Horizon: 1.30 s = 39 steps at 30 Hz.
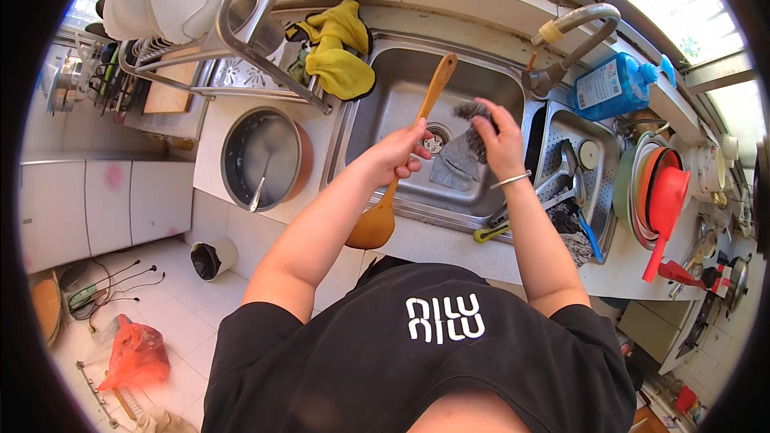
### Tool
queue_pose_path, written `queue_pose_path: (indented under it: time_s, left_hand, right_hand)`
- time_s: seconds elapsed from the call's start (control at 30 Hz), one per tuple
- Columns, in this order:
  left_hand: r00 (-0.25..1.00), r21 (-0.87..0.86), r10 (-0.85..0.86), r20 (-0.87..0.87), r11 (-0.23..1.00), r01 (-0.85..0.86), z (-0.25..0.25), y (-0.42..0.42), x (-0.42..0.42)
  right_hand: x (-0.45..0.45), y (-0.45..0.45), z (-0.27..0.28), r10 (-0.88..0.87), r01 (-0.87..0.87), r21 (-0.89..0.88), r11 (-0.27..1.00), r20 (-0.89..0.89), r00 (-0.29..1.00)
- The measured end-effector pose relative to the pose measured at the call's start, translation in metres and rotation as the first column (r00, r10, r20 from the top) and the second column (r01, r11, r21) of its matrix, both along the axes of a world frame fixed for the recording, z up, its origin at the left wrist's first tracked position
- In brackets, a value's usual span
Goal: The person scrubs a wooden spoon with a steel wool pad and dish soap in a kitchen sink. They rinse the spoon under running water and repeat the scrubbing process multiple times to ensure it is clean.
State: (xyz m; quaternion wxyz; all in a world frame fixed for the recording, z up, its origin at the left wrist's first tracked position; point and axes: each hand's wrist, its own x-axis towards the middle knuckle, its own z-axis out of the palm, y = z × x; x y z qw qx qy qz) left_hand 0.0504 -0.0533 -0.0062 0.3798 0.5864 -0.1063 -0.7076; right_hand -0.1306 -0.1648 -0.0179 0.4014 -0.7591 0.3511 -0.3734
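Note:
My left hand is closed around the handle of a wooden spatula, whose broad end points down past the sink's front edge. Over the steel sink basin, my right hand holds a dark grey mesh scrubber between thumb and fingers. A grey cloth lies in the basin just below that hand, beside the drain. Whether the cloth and the scrubber are joined cannot be told. The faucet stands behind the basin at the right.
A pot of cloudy liquid with a spoon stands left of the sink. Yellow cloths hang on the dish rack. At the right are a blue detergent bottle, a perforated drainer holding utensils, and stacked colanders.

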Motion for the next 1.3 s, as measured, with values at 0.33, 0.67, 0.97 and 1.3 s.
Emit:
queue_pose_path:
  time_s: [0.33, 0.67, 0.97, 1.3]
  left_hand:
    - [0.992, -0.033, -0.125, 0.026, 0.991, 0.126, -0.026, 0.003, -0.016]
    - [0.973, 0.087, -0.110, -0.205, 0.988, 0.130, -0.045, 0.004, -0.017]
    - [0.915, 0.129, -0.188, -0.356, 0.960, 0.247, -0.061, -0.005, 0.008]
    - [0.932, 0.147, -0.121, -0.342, 0.973, 0.180, -0.076, 0.000, 0.008]
  right_hand:
    - [0.031, -0.042, -0.051, 0.041, -0.090, -0.352, 0.932, -0.143, 0.989]
    - [0.035, 0.008, -0.071, 0.102, -0.126, -0.216, 0.968, -0.121, 0.987]
    - [0.039, 0.028, -0.079, 0.258, -0.264, -0.105, 0.959, -0.065, 0.964]
    - [0.038, 0.027, -0.106, 0.070, -0.080, -0.098, 0.992, -0.101, 0.992]
